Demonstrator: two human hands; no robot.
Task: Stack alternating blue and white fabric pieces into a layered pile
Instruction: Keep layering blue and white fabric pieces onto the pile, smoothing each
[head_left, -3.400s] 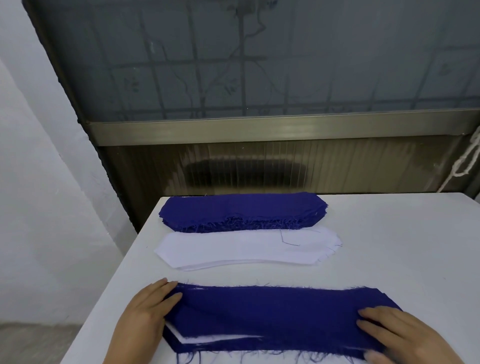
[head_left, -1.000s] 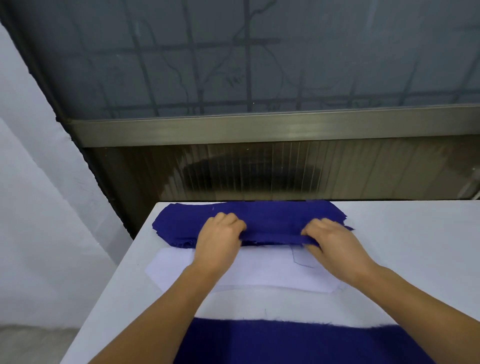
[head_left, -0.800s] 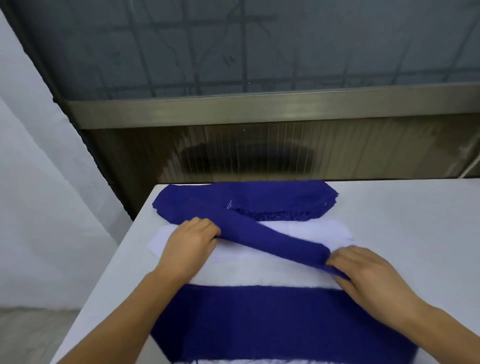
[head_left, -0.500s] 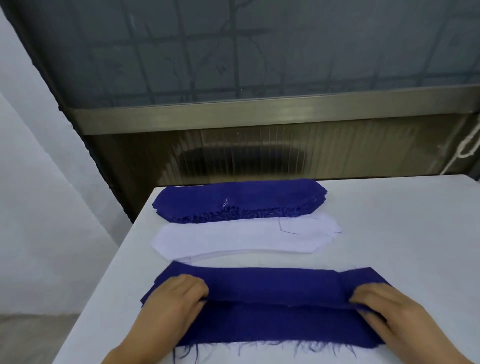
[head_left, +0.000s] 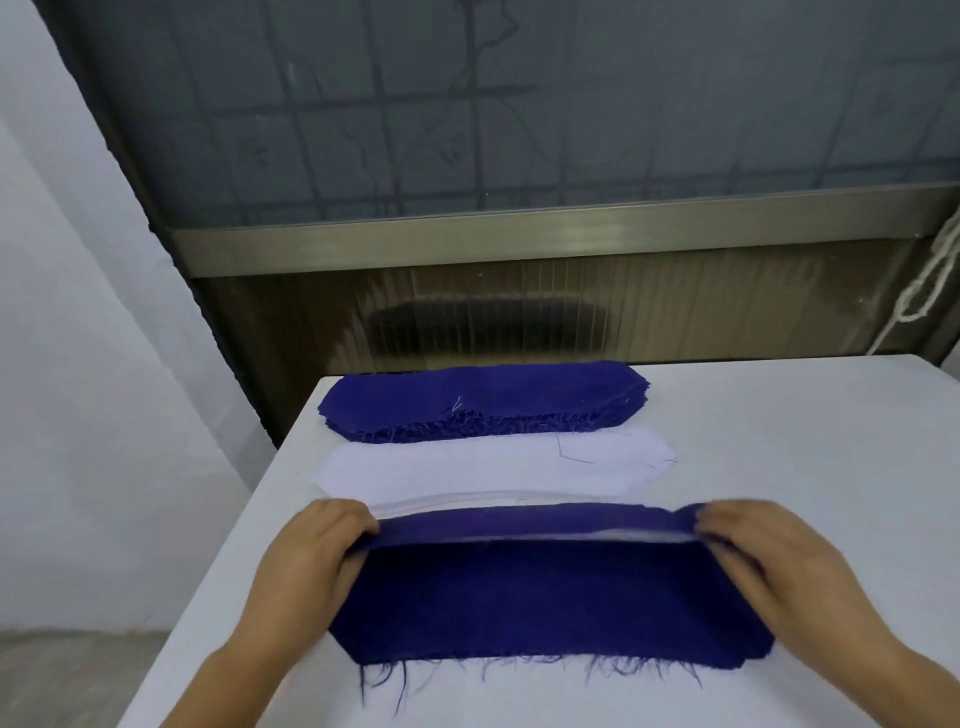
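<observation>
Left hand (head_left: 317, 551): gripping near pile's (head_left: 545, 597) far-left edge.
Right hand (head_left: 753, 551): pinching far-right edge.
Purpose: apparently squaring blue over white layers.

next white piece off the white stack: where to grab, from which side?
Take the top sheet of the white stack at its two tapered ends, one hand per end, coming from the near side. It lies flat, long and thin, so pinch only the top layer at the near edge and peel upward. The blue stack borders its far edge, leaving less room there. Both hands currently hold the layered pile.
</observation>
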